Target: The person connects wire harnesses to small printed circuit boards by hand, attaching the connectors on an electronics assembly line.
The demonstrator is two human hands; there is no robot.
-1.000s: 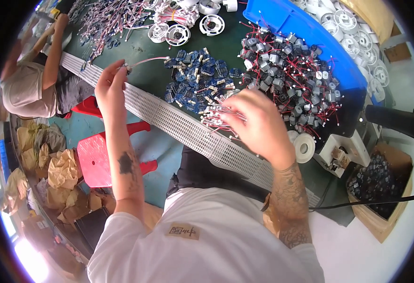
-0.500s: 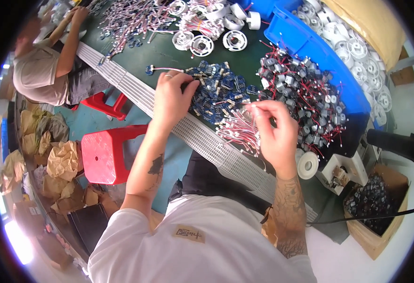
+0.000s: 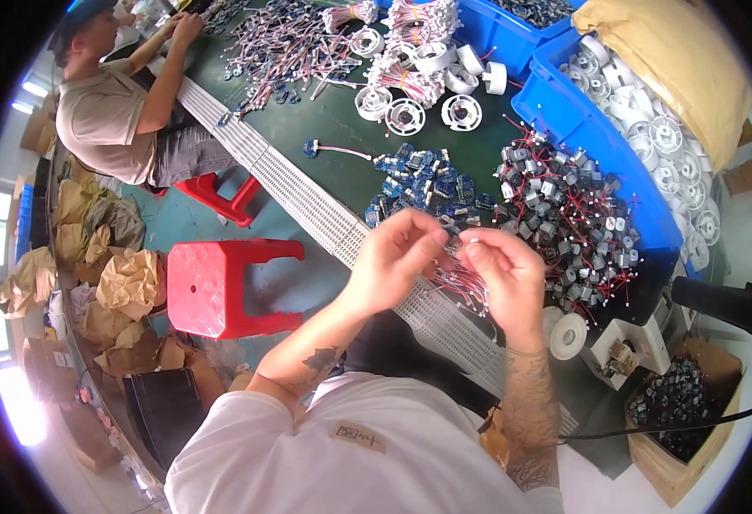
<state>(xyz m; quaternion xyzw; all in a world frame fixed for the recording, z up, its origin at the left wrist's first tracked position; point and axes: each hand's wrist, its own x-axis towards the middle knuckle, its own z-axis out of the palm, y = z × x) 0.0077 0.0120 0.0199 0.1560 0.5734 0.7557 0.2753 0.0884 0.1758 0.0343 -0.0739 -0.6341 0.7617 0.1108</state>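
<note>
Both bare hands meet over the near edge of a dark green bench (image 3: pixel 282 124), just in front of a heap of small blue circuit boards with pale connectors (image 3: pixel 427 176). The left hand (image 3: pixel 402 261), reaching in from the left, is nearly closed, with thumb and forefinger pinching a small dark part (image 3: pixel 453 232), mostly hidden and too small to identify. The right hand (image 3: pixel 506 272) faces it, thumb and bent fingers drawn close together beside that part; whether they grip anything of their own I cannot tell. Beneath and between the hands lies a loose bunch of thin white and red wires with white ends (image 3: pixel 463 289), partly covered by them. Left of the heap, well apart from the hands, one round-ended blue board with a pinkish wire attached (image 3: pixel 311 148) lies alone. To the right of the heap spreads a large pile of grey and black block-shaped components with red wires (image 3: pixel 564 206), and behind it stands a blue plastic bin (image 3: pixel 556 116) filled with white round plastic pieces. Farther back on the bench are open white plastic ring-shaped housings (image 3: pixel 406 116). A perforated grey metal strip (image 3: pixel 295 193) runs along the bench edge; a red plastic stool (image 3: pixel 196 287) stands left of it, and a co-worker (image 3: pixel 106 120) sits beyond.
</note>
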